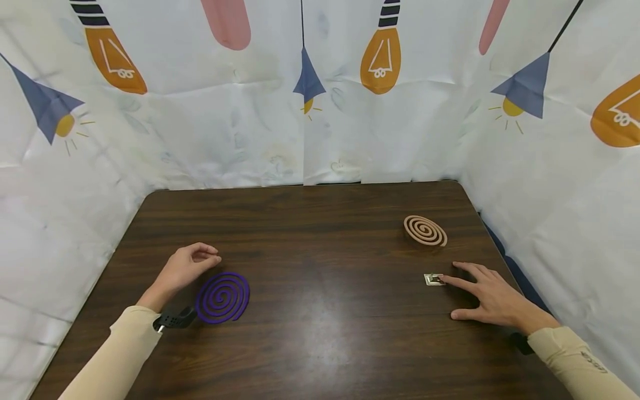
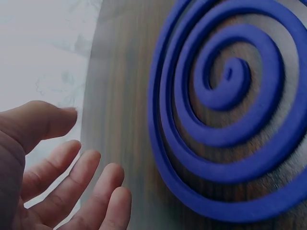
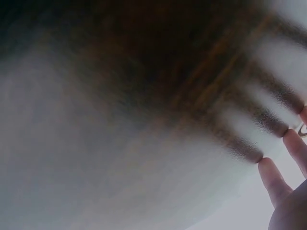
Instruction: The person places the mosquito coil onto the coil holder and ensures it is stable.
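Note:
A purple mosquito coil (image 1: 220, 299) lies on the dark wooden table beside my left hand (image 1: 186, 268). That hand hovers above and left of the coil, fingers loosely bent, with nothing in its grasp. In the left wrist view the purple coil (image 2: 213, 135) fills the right side, apart from the fingers (image 2: 112, 179). At the right, my right hand (image 1: 487, 297) is spread, fingertips down at the tabletop. Its index fingertip is on a small metal stand (image 1: 430, 279) and covers the stand's right part. Right wrist view: fingertips meet the glossy surface. Beyond the stand sits a brown coil (image 1: 425, 230).
The dark wooden table (image 1: 320, 244) spans the view. White patterned cloth (image 1: 225, 128) hangs along its back and both sides, close to the edges. A black band (image 1: 176, 318) circles my left wrist, beside the purple coil.

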Tool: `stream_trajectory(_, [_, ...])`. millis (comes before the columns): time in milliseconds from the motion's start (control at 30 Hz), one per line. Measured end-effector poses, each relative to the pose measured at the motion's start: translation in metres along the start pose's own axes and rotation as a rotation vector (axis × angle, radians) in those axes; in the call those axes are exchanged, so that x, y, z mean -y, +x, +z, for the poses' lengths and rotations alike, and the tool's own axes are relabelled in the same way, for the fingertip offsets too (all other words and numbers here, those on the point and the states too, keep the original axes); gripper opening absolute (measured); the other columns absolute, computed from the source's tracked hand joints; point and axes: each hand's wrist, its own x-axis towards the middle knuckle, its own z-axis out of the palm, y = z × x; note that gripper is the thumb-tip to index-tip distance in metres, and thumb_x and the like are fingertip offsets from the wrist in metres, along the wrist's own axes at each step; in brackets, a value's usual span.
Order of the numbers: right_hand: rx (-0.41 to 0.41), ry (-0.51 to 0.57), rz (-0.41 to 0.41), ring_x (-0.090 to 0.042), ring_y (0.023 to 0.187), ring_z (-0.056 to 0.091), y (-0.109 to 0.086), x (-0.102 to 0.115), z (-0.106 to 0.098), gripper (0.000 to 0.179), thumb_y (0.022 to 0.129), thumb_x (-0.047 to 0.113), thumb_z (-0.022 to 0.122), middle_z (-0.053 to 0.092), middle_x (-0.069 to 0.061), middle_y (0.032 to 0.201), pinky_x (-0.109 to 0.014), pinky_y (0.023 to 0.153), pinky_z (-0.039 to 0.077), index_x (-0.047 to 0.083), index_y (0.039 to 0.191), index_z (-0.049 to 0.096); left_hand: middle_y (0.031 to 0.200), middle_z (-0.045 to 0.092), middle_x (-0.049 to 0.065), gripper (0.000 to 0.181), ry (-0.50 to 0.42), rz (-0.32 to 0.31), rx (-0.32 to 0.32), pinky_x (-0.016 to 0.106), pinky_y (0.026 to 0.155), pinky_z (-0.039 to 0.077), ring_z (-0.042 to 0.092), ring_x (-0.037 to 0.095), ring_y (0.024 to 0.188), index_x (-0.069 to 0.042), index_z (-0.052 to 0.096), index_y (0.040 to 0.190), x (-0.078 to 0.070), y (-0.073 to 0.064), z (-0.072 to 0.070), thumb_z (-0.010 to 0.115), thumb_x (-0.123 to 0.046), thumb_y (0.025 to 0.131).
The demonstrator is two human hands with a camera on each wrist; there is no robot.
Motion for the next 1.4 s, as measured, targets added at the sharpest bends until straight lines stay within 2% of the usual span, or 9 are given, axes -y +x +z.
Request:
stream_trajectory(200, [-0.007,0.008,-0.001,-0.044,0.134,0.049,0.0,0.001,-0.001,0.079,0.081,0.073,0.073,0.044,-0.017,0.155,-0.068,0.098,0.046,0.042,0.151,0.051,0.124,0.071,0.023,0.049,0.012,0.005,0.001,0.048,0.091,0.059,0.072,0.036,0.111,-0.001,0.063,0.129,0.007,-0.004,0.002,0.073,-0.036,0.097])
stream_trajectory(333, [-0.014,0.01,-0.004,-0.044,0.134,0.049,0.0,0.001,-0.001,0.079,0.081,0.072,0.074,0.044,-0.016,0.155,-0.068,0.097,0.046,0.041,0.151,0.051,0.127,0.069,0.025,0.052,0.019,-0.004,0.001,0.049,0.091,0.059,0.071,0.036,0.11,-0.001,0.061,0.131,0.011,-0.006,0.004,0.076,-0.036,0.095])
stream_trajectory(567, [-0.012,0.013,-0.001,-0.045,0.134,0.049,0.0,0.002,0.0,0.079,0.081,0.072,0.074,0.043,-0.017,0.156,-0.07,0.097,0.045,0.041,0.15,0.052,0.127,0.068,0.024,0.058,0.045,-0.01,-0.014,0.033,0.083,0.055,0.07,0.036,0.11,-0.001,0.06,0.131,0.014,-0.008,0.008,0.08,-0.036,0.09])
stream_trajectory(667, [-0.015,0.014,0.0,-0.045,0.134,0.049,0.0,0.002,0.0,0.079,0.081,0.072,0.074,0.044,-0.017,0.156,-0.069,0.097,0.045,0.04,0.15,0.052,0.126,0.068,0.024,0.059,0.06,-0.006,-0.015,0.035,0.083,0.055,0.07,0.036,0.109,-0.001,0.06,0.132,0.014,-0.008,0.01,0.08,-0.037,0.09])
stream_trajectory(767, [-0.02,0.008,-0.003,-0.045,0.134,0.049,0.0,0.001,0.001,0.08,0.08,0.071,0.075,0.044,-0.017,0.155,-0.068,0.097,0.046,0.039,0.15,0.053,0.126,0.069,0.024,0.059,0.078,-0.004,-0.01,0.041,0.084,0.058,0.07,0.036,0.107,0.0,0.061,0.132,0.013,-0.01,0.012,0.08,-0.037,0.091])
stream_trajectory(933, [-0.02,0.007,-0.005,-0.045,0.134,0.049,-0.001,0.001,0.001,0.08,0.08,0.072,0.075,0.044,-0.017,0.155,-0.068,0.097,0.045,0.039,0.15,0.053,0.124,0.069,0.024,0.062,0.091,-0.021,0.021,0.048,0.085,0.06,0.071,0.033,0.103,0.001,0.061,0.133,0.011,-0.014,0.016,0.079,-0.041,0.09])
stream_trajectory(1167, [-0.02,0.021,-0.002,-0.045,0.134,0.049,-0.001,0.002,0.0,0.079,0.081,0.071,0.074,0.044,-0.017,0.155,-0.069,0.097,0.045,0.04,0.15,0.053,0.12,0.069,0.02,0.068,0.11,-0.03,0.048,0.044,0.081,0.06,0.07,0.024,0.095,0.002,0.061,0.133,0.009,-0.014,0.021,0.081,-0.046,0.087])
stream_trajectory(1400, [-0.019,0.023,0.001,-0.045,0.135,0.049,-0.001,0.001,0.0,0.079,0.081,0.072,0.074,0.044,-0.016,0.156,-0.069,0.097,0.045,0.04,0.15,0.052,0.113,0.07,0.017,0.064,0.149,-0.02,0.042,0.037,0.076,0.057,0.068,0.02,0.089,0.0,0.065,0.127,0.009,-0.014,0.02,0.085,-0.042,0.083])
